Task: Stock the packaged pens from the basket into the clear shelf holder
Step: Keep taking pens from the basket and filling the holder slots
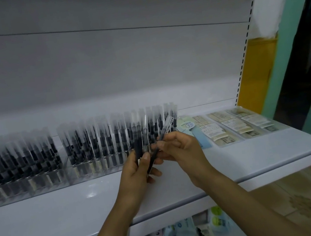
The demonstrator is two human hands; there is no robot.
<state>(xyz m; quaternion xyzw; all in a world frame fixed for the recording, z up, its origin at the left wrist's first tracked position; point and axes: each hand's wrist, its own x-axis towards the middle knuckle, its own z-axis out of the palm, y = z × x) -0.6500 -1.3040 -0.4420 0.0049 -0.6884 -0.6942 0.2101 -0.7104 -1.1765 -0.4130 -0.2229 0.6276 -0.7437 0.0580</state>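
A: Hands first. Left hand (138, 168) is clenched round a small bundle of packaged pens (139, 140), held upright, thumb pressed across the front. Right hand (179, 148) pinches one more packaged pen (164, 134) between thumb and fingertips; it tilts up to the right, its lower end crossing the bundle.

B: Where do they sit against the stock?

A: Just in front of the right end of the clear shelf holder (90, 172), above the white shelf (63, 212). Holder is already packed with upright sleeved dark pens, row after row, running off the left edge.

B: Right of the holder?

A: Pale blue carded packet (192, 130) just beside it, then flat packs with printed labels (232, 124) lying in rows toward the far right corner.

B: Below?

A: Colourful packets (218, 219) under the shelf lip, blurred. Patterned floor tiles (304, 202) at near right.
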